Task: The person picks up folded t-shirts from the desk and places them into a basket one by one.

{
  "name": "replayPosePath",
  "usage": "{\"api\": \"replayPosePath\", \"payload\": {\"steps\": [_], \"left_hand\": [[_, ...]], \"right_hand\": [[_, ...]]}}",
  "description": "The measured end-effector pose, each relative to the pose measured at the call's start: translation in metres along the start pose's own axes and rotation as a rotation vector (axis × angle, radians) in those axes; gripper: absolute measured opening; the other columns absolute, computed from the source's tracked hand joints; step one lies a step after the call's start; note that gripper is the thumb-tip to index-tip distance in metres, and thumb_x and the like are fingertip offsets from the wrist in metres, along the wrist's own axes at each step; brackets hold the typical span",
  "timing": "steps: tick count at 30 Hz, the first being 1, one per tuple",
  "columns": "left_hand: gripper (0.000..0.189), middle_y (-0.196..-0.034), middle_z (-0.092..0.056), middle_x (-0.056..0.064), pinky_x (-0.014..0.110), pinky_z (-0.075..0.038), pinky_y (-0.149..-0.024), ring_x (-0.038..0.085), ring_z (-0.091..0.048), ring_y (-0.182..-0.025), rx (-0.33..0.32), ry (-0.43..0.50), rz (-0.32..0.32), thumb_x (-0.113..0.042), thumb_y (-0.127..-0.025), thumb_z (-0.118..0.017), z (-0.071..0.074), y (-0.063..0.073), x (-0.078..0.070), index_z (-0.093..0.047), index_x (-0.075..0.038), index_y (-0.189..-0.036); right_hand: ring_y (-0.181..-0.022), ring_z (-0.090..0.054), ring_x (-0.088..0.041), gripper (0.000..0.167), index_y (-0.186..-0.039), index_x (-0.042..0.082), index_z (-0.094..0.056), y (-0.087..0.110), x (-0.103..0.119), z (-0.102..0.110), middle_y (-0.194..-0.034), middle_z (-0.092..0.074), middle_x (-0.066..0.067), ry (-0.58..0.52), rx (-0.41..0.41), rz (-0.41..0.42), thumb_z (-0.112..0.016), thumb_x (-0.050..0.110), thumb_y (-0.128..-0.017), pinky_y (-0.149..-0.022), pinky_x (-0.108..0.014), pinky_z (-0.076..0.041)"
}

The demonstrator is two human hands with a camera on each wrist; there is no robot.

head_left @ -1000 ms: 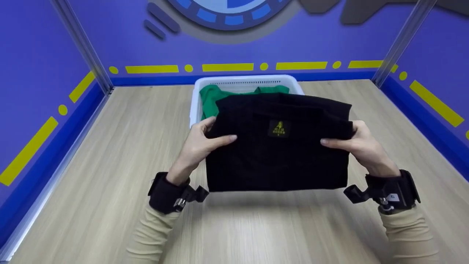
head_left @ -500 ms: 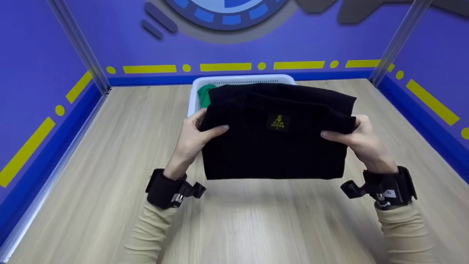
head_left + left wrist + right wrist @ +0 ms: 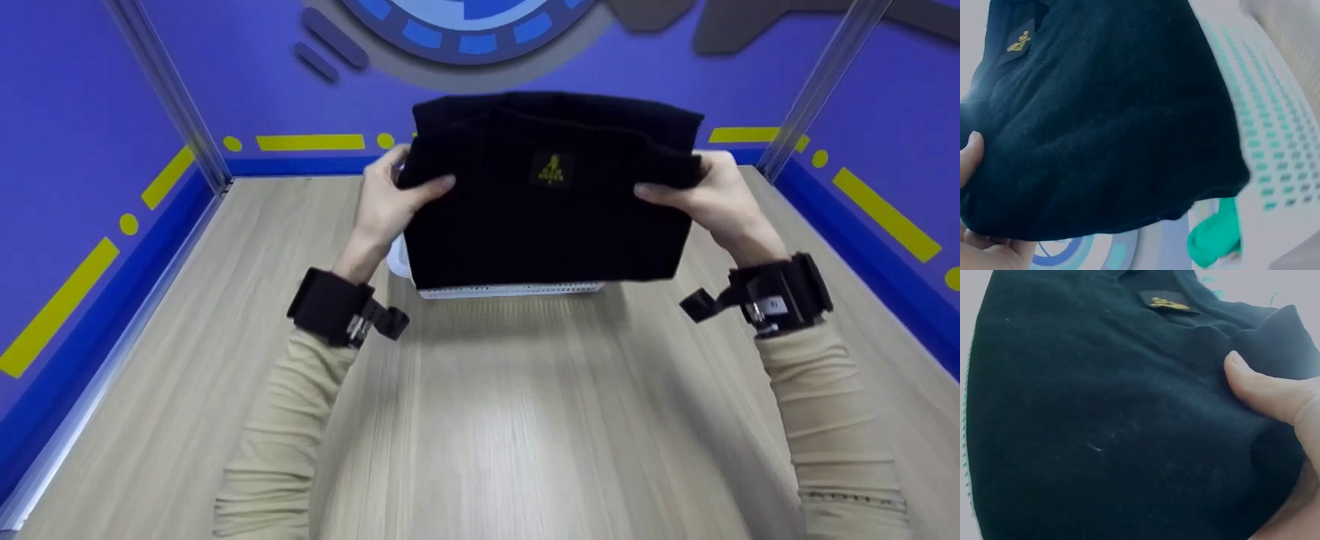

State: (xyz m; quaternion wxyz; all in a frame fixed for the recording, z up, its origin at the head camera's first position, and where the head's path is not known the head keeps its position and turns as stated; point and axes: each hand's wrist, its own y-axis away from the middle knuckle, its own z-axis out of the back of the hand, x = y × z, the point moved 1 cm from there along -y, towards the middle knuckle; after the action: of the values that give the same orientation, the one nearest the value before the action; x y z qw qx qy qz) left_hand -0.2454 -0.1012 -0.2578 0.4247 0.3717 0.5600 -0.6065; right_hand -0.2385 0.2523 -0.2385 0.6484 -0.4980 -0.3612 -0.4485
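A folded black T-shirt with a yellow-printed neck label hangs between both hands, in front of and above a white basket. My left hand grips its left upper edge, thumb on the near face and fingers behind. On the opposite edge my right hand pinches the cloth in the same way. In the left wrist view the basket's perforated wall shows beside the shirt, with a piece of green cloth partly in sight below. Most of the basket is hidden behind the shirt.
The wooden tabletop stretches from the basket toward the person. Blue-purple panels with yellow stripes stand at the back and along both sides. Metal posts mark the back corners.
Both hands have carried the black T-shirt forward and up in the head view. It now covers most of the basket and hides the green cloth there. The grip looks unchanged.
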Motion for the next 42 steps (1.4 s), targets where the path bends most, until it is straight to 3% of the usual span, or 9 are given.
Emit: {"api": "replayPosePath", "payload": {"steps": [4, 7, 15, 22, 29, 36, 42], "left_hand": [[0.046, -0.121, -0.059, 0.010, 0.029, -0.045, -0.097, 0.018, -0.055, -0.112, -0.050, -0.120, -0.035, -0.017, -0.078, -0.079, 0.004, -0.019, -0.005, -0.061, -0.004, -0.118], [0.045, -0.124, -0.058, 0.011, 0.029, -0.042, -0.101, 0.020, -0.053, -0.117, -0.079, -0.154, -0.038, -0.018, -0.080, -0.077, 0.003, -0.029, -0.003, -0.059, -0.006, -0.120], [0.045, -0.126, -0.060, 0.009, 0.027, -0.038, -0.105, 0.019, -0.051, -0.124, -0.143, -0.212, -0.010, -0.020, -0.080, -0.077, 0.000, -0.045, 0.018, -0.059, -0.009, -0.120], [0.047, -0.130, -0.059, 0.007, 0.029, -0.035, -0.110, 0.020, -0.048, -0.129, -0.147, -0.287, 0.032, -0.022, -0.080, -0.077, 0.000, -0.044, 0.038, -0.059, -0.009, -0.122], [0.048, -0.125, -0.061, 0.012, 0.033, -0.036, -0.109, 0.023, -0.050, -0.123, -0.157, -0.279, 0.078, -0.019, -0.078, -0.078, -0.002, -0.035, 0.066, -0.060, -0.004, -0.119], [0.055, -0.140, -0.052, 0.011, 0.036, -0.032, -0.114, 0.024, -0.042, -0.135, -0.142, -0.264, 0.147, -0.009, -0.081, -0.072, -0.011, -0.031, 0.080, -0.052, -0.009, -0.132], [0.060, -0.146, -0.045, 0.013, 0.037, -0.030, -0.116, 0.026, -0.037, -0.139, -0.160, -0.252, 0.198, -0.005, -0.085, -0.066, -0.015, -0.030, 0.090, -0.043, -0.010, -0.140]], "right_hand": [[-0.073, -0.066, -0.002, 0.021, -0.094, 0.012, -0.075, -0.021, 0.005, 0.001, -0.081, -0.072, 0.014, 0.139, -0.030, 0.038, -0.080, 0.008, -0.074, -0.065, -0.016, -0.051], [-0.078, -0.065, 0.000, 0.026, -0.101, 0.013, -0.075, -0.034, 0.005, -0.002, -0.085, -0.071, 0.017, 0.201, -0.044, 0.068, -0.080, 0.011, -0.075, -0.068, -0.014, -0.050], [-0.085, -0.061, -0.001, 0.027, -0.101, 0.015, -0.073, -0.053, -0.015, -0.013, -0.091, -0.068, 0.016, 0.258, -0.089, 0.054, -0.081, 0.018, -0.075, -0.074, -0.015, -0.047], [-0.080, -0.058, 0.001, 0.025, -0.097, 0.012, -0.073, -0.056, -0.037, -0.022, -0.084, -0.066, 0.017, 0.300, -0.095, 0.041, -0.081, 0.021, -0.076, -0.070, -0.015, -0.046], [-0.069, -0.049, -0.003, 0.030, -0.086, -0.001, -0.070, -0.053, -0.064, -0.034, -0.072, -0.060, 0.014, 0.479, -0.079, 0.067, -0.081, 0.025, -0.075, -0.062, -0.016, -0.038], [-0.087, -0.060, -0.023, 0.029, -0.098, 0.001, -0.071, -0.054, -0.086, -0.044, -0.097, -0.071, -0.017, 0.583, -0.082, 0.083, -0.076, 0.024, -0.081, -0.076, -0.027, -0.041], [-0.096, -0.059, -0.033, 0.026, -0.098, -0.001, -0.067, -0.057, -0.090, -0.054, -0.100, -0.067, -0.022, 0.634, -0.075, 0.078, -0.071, 0.022, -0.085, -0.085, -0.042, -0.043]]}}
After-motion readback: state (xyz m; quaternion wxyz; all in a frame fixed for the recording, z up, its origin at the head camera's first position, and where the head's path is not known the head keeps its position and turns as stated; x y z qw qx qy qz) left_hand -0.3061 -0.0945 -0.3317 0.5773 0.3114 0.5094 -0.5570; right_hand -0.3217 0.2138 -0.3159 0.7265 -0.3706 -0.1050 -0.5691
